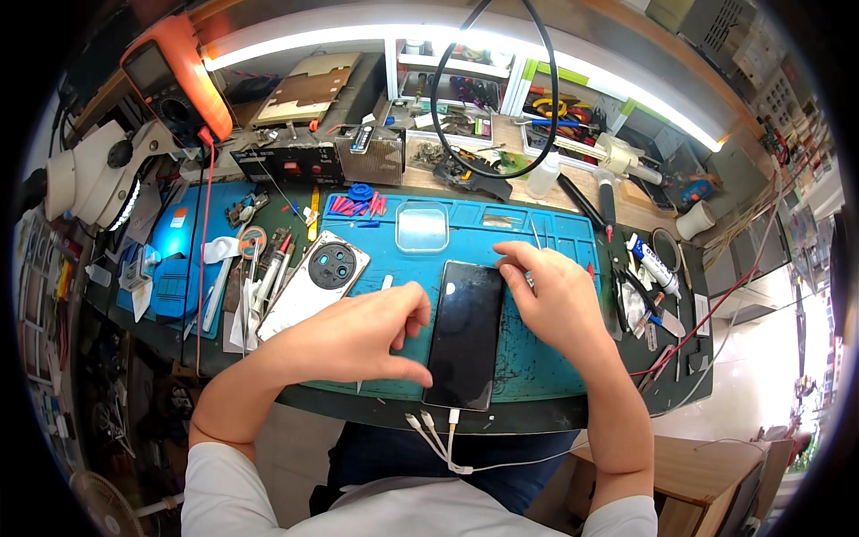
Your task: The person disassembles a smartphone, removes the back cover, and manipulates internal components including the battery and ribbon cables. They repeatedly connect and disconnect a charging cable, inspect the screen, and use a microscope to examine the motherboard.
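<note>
L hand (380, 333) nr phone (465, 336), grip apart; R hand (553, 291) by R edge, grip part-hid, can't tell state.

We see that the phone screen (465, 333) is black and the mat (537, 371) is blue-green. The second phone (298, 294) is whitish, with a black camera ring (332, 266). The multimeter (199, 79) looks orange to us; the cable (461, 469) is white.

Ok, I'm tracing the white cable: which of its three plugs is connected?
The rightmost plug, at the lower edge of the black-screened phone; the other two plugs hang loose to its left.
</note>
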Demonstrator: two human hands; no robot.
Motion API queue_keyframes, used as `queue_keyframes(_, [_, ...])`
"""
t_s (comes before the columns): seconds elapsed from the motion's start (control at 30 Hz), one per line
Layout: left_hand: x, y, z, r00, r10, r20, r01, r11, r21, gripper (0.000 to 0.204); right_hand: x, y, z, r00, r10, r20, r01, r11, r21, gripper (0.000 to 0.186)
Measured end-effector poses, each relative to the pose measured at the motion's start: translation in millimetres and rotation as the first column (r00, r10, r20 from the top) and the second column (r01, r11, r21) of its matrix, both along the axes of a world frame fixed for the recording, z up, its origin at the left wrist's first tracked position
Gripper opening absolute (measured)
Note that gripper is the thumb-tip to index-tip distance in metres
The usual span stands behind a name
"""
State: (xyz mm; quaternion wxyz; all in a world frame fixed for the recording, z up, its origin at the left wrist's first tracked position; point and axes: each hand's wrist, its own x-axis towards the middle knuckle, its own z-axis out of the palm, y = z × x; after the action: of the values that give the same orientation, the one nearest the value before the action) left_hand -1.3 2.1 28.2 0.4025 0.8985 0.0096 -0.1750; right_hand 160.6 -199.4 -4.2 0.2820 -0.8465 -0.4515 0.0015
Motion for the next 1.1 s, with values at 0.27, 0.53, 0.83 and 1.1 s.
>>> queue_keyframes(0.27, [-6.4, -6.5, -18.0, 0.957, -0.16, 0.24, 0.12, 0.977, 0.175, 0.066, -0.4, 4.6, -4.2, 0.982, 0.03, -0.187, -0.023, 0.999, 0.04, 0.022])
queue_keyframes(0.53, [-4.8, -6.9, -14.7, 0.978, -0.103, 0.18, 0.09, 0.993, 0.079, 0.063, 5.2, -1.9, 14.3, 0.801, 0.149, -0.58, -0.035, 0.979, 0.203, 0.027])
queue_keyframes(0.83, [2.6, -14.7, -28.6, 0.991, 0.131, -0.016, -0.102, 0.684, -0.722, 0.054, 5.8, -6.1, 21.3, 0.522, 0.398, -0.754, -0.002, 0.885, 0.466, 0.036])
queue_keyframes(1.1, [1.6, -18.9, -20.1, 0.948, 0.289, -0.133, -0.282, 0.569, -0.772, 0.036, 8.2, -4.7, 22.5, 0.49, 0.441, -0.752, 0.13, 0.816, 0.563, 0.037])
